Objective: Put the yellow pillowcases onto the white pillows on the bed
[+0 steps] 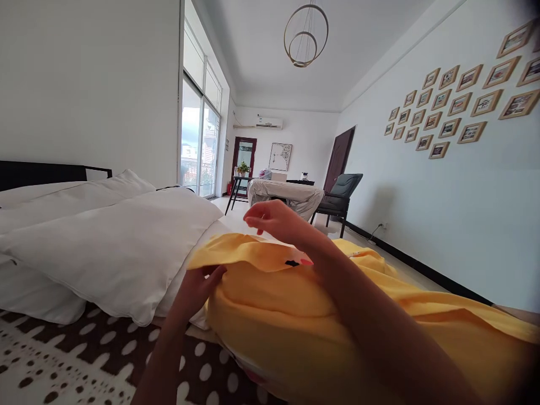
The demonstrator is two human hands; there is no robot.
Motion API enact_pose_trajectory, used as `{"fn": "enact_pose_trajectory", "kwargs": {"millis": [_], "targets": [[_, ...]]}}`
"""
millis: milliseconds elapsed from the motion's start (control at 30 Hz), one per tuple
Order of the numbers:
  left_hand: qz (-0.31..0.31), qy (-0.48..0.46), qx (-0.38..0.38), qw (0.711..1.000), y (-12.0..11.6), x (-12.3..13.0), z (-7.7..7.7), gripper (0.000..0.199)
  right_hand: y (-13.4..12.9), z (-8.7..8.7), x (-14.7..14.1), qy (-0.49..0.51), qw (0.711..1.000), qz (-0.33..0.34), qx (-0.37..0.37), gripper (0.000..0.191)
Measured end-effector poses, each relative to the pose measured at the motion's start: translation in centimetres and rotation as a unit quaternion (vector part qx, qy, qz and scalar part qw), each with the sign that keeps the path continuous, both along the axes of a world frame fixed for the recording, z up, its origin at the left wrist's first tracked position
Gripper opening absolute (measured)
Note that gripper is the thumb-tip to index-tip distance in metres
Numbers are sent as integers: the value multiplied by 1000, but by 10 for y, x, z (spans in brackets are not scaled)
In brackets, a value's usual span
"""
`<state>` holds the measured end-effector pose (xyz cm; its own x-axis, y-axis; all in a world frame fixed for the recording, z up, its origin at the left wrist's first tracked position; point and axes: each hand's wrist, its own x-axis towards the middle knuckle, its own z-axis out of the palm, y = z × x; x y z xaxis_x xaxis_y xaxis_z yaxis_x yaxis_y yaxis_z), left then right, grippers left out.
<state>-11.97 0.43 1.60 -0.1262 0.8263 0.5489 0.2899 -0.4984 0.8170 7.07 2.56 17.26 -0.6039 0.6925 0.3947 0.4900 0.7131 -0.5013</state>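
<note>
A bulky, soft bundle of yellow cloth [278,315], perhaps a folded quilt or its cover, lies right before me, with small black and pink printed marks on its top fold. My left hand [197,289] is at the near-left corner of this cloth; its thumb shows below the raised flap, while the other fingers are mostly hidden under the fabric, gripping the edge. Above the top of the bundle hovers my right hand [274,219], fingers loosely bent and a little apart, with nothing in it. My right forearm crosses over the yellow cloth and covers part of it.
White pillows [113,242] are piled on the left by a dark headboard [50,170]. Beneath lies a brown, white-dotted bed cover [169,360]. Further off stand a cloth-draped table [291,191], a dark armchair [343,194] and a plant on a stool. Framed pictures hang on the right wall.
</note>
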Motion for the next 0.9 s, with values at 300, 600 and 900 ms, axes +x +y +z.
{"fn": "enact_pose_trajectory", "kwargs": {"millis": [300,600,900], "targets": [[244,59,125,960,-8,33,6,24,-80,-29,11,-232,911,-132,314,15],[-20,-214,71,974,-28,33,10,18,-56,-33,1,-73,984,-101,127,33],[-6,-207,158,965,-27,43,13,18,-58,-53,-10,-132,969,-76,197,8]]}}
